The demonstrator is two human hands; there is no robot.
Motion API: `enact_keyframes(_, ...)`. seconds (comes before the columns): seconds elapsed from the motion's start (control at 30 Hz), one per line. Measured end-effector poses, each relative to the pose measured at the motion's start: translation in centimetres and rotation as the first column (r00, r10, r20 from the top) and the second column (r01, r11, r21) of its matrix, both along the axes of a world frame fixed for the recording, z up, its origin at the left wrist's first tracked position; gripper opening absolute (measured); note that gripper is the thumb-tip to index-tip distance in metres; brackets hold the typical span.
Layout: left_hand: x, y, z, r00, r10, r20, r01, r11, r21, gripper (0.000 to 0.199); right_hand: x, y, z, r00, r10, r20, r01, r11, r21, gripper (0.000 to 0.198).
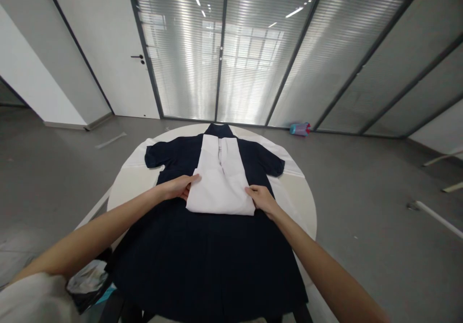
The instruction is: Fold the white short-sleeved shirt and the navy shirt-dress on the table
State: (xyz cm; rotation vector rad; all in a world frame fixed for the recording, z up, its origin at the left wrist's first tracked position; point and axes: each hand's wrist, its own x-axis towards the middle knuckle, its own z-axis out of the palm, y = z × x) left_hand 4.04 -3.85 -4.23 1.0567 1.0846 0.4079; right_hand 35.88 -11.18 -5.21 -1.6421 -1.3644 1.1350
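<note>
On the round white table [123, 188], a dark navy short-sleeved dress [202, 255] lies spread flat, with a folded white cloth garment [220, 183] resting on its chest. Left hand [179, 187] lies flat, fingers touching the white fold's left edge; right hand [261, 198] presses its lower right corner, gripping nothing.

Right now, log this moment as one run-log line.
left hand: on left edge of folded white garment | right hand: on its right edge | white garment lies on dark dress | dress spread over round table
</note>
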Motion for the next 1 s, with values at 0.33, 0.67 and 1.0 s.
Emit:
enact_keyframes(0.33, -2.4, -8.2, 0.4, 0.996, 0.016, -0.087, 0.019, 0.922, 0.387, 0.041, 1.1, -4.9, 0.3, 0.973, 0.125, 0.195, -0.152, 0.980, 0.131, 0.048)
enact_keyframes(0.67, -1.0, -8.7, -0.6, 0.967, 0.161, 0.197, -0.184, 0.977, 0.105, 0.051, 0.3, -4.6, -0.2, 0.999, -0.005, 0.036, 0.003, 0.998, 0.057, 0.050)
enact_keyframes(1.0, -1.0, -10.0, -1.0, 0.980, 0.186, 0.071, -0.199, 0.938, 0.285, 0.098, 0.0, -5.5, -0.1, 0.995, -0.052, 0.085, 0.045, 0.995, 0.088, 0.053)
